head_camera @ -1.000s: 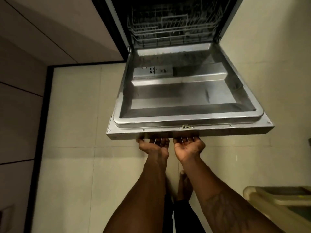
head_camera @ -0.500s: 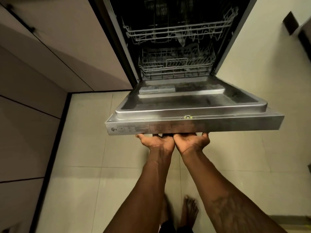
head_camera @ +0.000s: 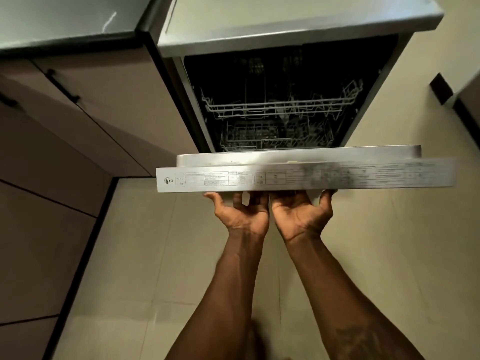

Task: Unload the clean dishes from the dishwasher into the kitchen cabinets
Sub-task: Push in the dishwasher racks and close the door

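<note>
L hand [head_camera: 241,216] + R hand [head_camera: 301,216] palms up, fingers loose, pressing under dishwasher door [head_camera: 306,178] near edge, no grip. Lift evenly, ease shut.

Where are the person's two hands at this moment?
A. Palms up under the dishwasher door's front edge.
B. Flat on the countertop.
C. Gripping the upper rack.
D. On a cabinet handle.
A: the left hand and right hand sit side by side, palms up, beneath the front edge of the dishwasher door.
</note>
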Action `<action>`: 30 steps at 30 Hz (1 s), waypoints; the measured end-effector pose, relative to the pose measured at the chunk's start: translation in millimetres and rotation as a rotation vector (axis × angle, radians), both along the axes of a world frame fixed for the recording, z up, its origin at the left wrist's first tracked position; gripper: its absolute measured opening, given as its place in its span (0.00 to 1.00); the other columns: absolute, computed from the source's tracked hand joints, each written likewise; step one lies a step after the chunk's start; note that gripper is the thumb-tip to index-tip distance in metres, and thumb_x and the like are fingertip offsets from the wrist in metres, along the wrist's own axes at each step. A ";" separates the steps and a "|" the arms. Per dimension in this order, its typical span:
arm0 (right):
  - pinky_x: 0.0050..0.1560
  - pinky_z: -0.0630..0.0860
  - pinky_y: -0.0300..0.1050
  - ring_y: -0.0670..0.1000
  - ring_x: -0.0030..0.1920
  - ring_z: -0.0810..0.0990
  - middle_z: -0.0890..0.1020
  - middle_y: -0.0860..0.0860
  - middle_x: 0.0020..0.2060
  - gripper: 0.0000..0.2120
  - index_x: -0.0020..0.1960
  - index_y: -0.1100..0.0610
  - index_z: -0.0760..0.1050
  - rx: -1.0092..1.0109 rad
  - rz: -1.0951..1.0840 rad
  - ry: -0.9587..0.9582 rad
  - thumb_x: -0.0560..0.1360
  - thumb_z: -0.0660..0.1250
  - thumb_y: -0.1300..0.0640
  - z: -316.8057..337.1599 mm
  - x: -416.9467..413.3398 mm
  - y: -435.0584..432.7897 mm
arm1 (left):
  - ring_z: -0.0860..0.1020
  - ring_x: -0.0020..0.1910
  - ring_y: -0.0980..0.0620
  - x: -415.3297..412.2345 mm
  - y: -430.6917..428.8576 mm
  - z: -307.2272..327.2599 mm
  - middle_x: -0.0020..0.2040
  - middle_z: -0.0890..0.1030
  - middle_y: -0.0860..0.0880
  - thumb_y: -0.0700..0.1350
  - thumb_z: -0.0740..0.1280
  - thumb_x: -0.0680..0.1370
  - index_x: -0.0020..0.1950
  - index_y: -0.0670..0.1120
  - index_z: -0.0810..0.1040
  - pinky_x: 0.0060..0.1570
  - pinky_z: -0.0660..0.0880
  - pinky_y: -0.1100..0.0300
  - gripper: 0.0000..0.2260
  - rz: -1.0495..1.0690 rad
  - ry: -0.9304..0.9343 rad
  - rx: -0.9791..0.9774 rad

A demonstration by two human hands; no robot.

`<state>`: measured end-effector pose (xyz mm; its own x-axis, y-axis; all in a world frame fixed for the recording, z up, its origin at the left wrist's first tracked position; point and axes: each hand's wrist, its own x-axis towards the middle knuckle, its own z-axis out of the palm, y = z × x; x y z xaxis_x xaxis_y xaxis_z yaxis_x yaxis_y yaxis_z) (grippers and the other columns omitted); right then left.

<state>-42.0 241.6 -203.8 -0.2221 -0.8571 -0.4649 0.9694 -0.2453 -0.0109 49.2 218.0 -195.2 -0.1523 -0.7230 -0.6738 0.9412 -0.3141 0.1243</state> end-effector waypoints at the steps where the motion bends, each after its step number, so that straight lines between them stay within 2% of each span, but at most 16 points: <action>1: 0.69 0.69 0.64 0.63 0.67 0.77 0.79 0.61 0.65 0.39 0.68 0.60 0.76 -0.004 0.001 0.005 0.65 0.69 0.37 5.7 -2.8 -6.3 | 0.79 0.55 0.40 -1.4 -8.1 1.8 0.55 0.78 0.41 0.75 0.72 0.64 0.52 0.43 0.79 0.60 0.78 0.42 0.36 -0.002 -0.007 -0.004; 5: 0.70 0.69 0.64 0.63 0.65 0.78 0.80 0.61 0.64 0.33 0.61 0.61 0.80 -0.033 -0.007 0.026 0.70 0.68 0.35 18.5 -10.5 -36.7 | 0.80 0.60 0.38 -13.4 -40.8 13.4 0.62 0.80 0.40 0.76 0.72 0.62 0.63 0.40 0.80 0.58 0.78 0.38 0.45 -0.014 -0.022 -0.017; 6: 0.70 0.69 0.63 0.63 0.66 0.77 0.79 0.60 0.65 0.34 0.62 0.61 0.80 -0.046 -0.008 0.030 0.71 0.68 0.34 20.9 -11.4 -46.0 | 0.81 0.59 0.38 -15.6 -50.5 15.7 0.62 0.80 0.40 0.76 0.71 0.63 0.66 0.41 0.80 0.57 0.79 0.39 0.46 -0.013 -0.014 -0.022; 8: 0.72 0.67 0.63 0.62 0.68 0.76 0.77 0.59 0.68 0.38 0.68 0.60 0.76 -0.096 -0.009 0.050 0.70 0.68 0.32 26.4 -15.2 -66.1 | 0.81 0.57 0.39 -18.0 -70.5 25.8 0.61 0.79 0.41 0.76 0.70 0.64 0.68 0.42 0.78 0.56 0.80 0.41 0.46 -0.024 0.001 -0.071; 10: 0.73 0.66 0.63 0.62 0.68 0.75 0.75 0.59 0.69 0.41 0.73 0.59 0.71 -0.131 -0.016 0.089 0.71 0.68 0.32 33.4 -20.9 -87.9 | 0.82 0.53 0.41 -20.8 -91.5 37.9 0.61 0.78 0.40 0.73 0.72 0.65 0.68 0.41 0.78 0.58 0.79 0.41 0.45 -0.035 0.018 -0.116; 12: 0.72 0.67 0.62 0.62 0.68 0.76 0.75 0.59 0.70 0.40 0.73 0.60 0.70 -0.148 -0.018 0.123 0.73 0.67 0.32 38.5 -27.7 -105.6 | 0.82 0.53 0.42 -24.9 -106.9 44.2 0.62 0.78 0.41 0.70 0.73 0.67 0.68 0.41 0.78 0.59 0.79 0.43 0.41 -0.031 0.029 -0.134; 16: 0.69 0.72 0.60 0.59 0.65 0.79 0.81 0.58 0.62 0.33 0.62 0.60 0.79 -0.110 -0.015 0.208 0.75 0.64 0.32 38.9 -37.5 -134.7 | 0.83 0.54 0.44 -39.4 -128.4 51.4 0.58 0.82 0.43 0.66 0.71 0.73 0.66 0.42 0.80 0.55 0.81 0.49 0.33 -0.021 -0.040 -0.147; 19: 0.64 0.77 0.57 0.58 0.59 0.83 0.84 0.58 0.56 0.33 0.58 0.60 0.81 -0.060 -0.019 0.288 0.74 0.63 0.31 42.1 -39.5 -149.8 | 0.85 0.53 0.44 -52.0 -142.5 53.9 0.53 0.85 0.44 0.69 0.67 0.74 0.66 0.43 0.80 0.49 0.83 0.52 0.33 0.005 -0.092 -0.168; 24: 0.63 0.78 0.58 0.59 0.59 0.83 0.85 0.57 0.55 0.35 0.62 0.60 0.80 -0.038 -0.049 0.337 0.75 0.60 0.31 48.3 -45.6 -181.7 | 0.86 0.45 0.46 -65.2 -171.5 63.0 0.48 0.86 0.45 0.70 0.66 0.74 0.63 0.44 0.81 0.42 0.82 0.55 0.33 0.025 -0.127 -0.141; 28: 0.62 0.78 0.57 0.58 0.57 0.84 0.85 0.56 0.53 0.36 0.65 0.59 0.77 0.003 -0.053 0.361 0.76 0.59 0.30 55.9 -52.4 -209.3 | 0.84 0.52 0.44 -71.1 -198.9 65.7 0.48 0.85 0.45 0.70 0.66 0.73 0.63 0.42 0.81 0.42 0.83 0.55 0.35 0.026 -0.139 -0.108; 30: 0.62 0.79 0.57 0.58 0.58 0.83 0.85 0.56 0.53 0.35 0.64 0.59 0.78 0.019 -0.058 0.359 0.75 0.60 0.30 59.8 -56.4 -222.2 | 0.84 0.52 0.44 -75.2 -210.4 68.4 0.47 0.85 0.44 0.69 0.67 0.73 0.63 0.40 0.80 0.40 0.82 0.56 0.35 0.024 -0.138 -0.102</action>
